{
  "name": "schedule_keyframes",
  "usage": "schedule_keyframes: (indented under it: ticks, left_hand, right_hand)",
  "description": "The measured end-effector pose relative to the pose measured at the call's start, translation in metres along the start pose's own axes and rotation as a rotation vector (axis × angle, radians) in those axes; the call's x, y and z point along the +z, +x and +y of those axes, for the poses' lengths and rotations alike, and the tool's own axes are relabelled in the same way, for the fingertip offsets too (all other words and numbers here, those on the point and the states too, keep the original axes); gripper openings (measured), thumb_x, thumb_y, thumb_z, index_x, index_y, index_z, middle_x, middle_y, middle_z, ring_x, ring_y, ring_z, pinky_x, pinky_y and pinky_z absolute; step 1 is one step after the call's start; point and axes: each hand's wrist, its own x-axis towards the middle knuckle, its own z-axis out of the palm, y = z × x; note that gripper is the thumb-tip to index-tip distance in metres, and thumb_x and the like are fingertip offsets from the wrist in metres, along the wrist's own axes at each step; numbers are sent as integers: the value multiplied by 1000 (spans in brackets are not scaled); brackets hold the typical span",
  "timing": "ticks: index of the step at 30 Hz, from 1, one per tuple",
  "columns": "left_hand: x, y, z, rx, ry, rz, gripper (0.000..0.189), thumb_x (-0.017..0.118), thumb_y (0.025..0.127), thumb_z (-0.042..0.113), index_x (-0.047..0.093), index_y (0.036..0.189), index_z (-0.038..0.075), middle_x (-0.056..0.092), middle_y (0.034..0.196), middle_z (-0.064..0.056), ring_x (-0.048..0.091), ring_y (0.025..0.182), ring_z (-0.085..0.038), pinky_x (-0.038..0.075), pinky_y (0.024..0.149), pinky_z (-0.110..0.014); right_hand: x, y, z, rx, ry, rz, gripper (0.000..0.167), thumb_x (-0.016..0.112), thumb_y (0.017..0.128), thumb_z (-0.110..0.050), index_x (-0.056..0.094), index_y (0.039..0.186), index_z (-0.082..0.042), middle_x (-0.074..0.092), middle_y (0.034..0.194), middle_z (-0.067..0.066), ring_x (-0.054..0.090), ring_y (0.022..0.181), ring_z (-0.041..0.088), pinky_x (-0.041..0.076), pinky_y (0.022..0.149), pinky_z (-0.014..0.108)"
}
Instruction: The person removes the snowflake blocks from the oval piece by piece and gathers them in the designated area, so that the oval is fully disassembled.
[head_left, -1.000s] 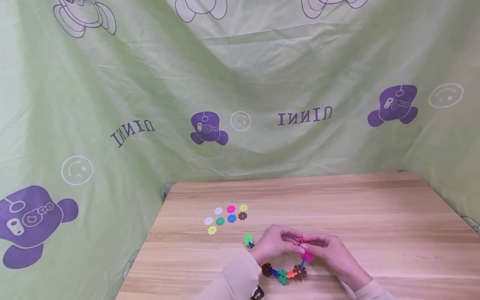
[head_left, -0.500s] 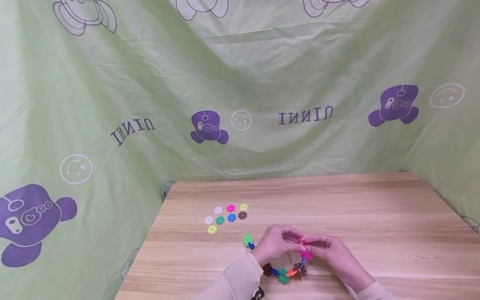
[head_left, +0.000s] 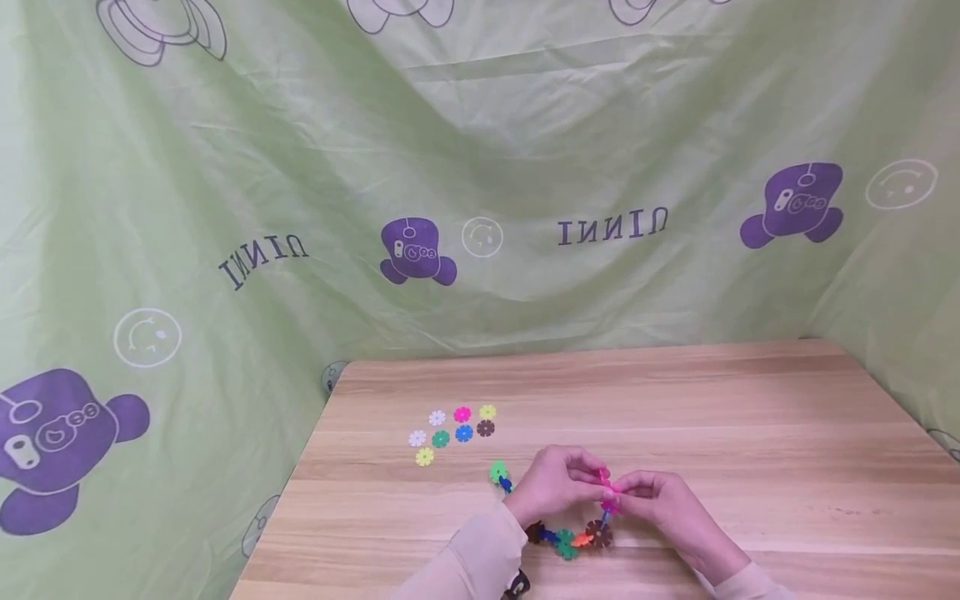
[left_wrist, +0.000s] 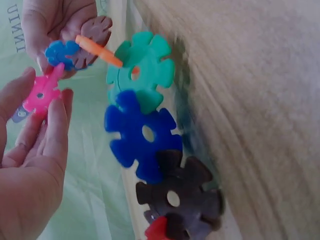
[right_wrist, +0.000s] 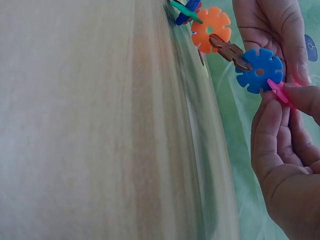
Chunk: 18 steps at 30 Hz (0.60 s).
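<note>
In the head view my left hand [head_left: 551, 483] and right hand [head_left: 660, 504] meet fingertip to fingertip over the table. The left thumb and fingers pinch a pink snowflake disc [left_wrist: 41, 96], seen face-on in the left wrist view. My right thumb and fingers pinch another pink snowflake disc [right_wrist: 280, 92] at the end of a linked chain. From it run a blue disc [right_wrist: 259, 71], a brown disc [head_left: 599, 534], an orange disc [right_wrist: 211, 30], a green disc [left_wrist: 142, 70], a dark blue disc [left_wrist: 142, 135] and more. The two pink discs overlap at the fingertips.
Loose snowflake discs lie in a group left of the hands, among them a blue disc [head_left: 464, 433] and a yellow disc [head_left: 424, 457]. The chain's far end, a light green disc [head_left: 498, 472], shows beyond the left wrist. A green printed cloth [head_left: 510, 317] hangs behind the wooden table [head_left: 750, 433].
Both hands stay nearly in place. The pink discs have turned between the fingertips, and more of the left one shows above them. The chain has shifted slightly.
</note>
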Motion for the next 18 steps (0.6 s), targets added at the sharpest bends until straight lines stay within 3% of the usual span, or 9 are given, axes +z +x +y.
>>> schedule_keyframes:
  ticks: [7,18]
  left_hand:
    - [-3,-1,1,3,-23,22,27,84,75,11,73,99,12,74,88,5,69,77,-5,57,74,-18]
    - [-9,1,1,5,17,39,22,85,75,16,74,95,14,75,87,7,69,78,-3,56,78,-17]
  right_hand:
    - [5,2,-4,16,-45,43,35,75,85,-19,65,107,7,74,99,12,70,90,19,54,86,25]
    - [18,5,-10,60,-91,134,28,73,86,-15,66,104,6,74,94,10,67,86,18,54,80,26]
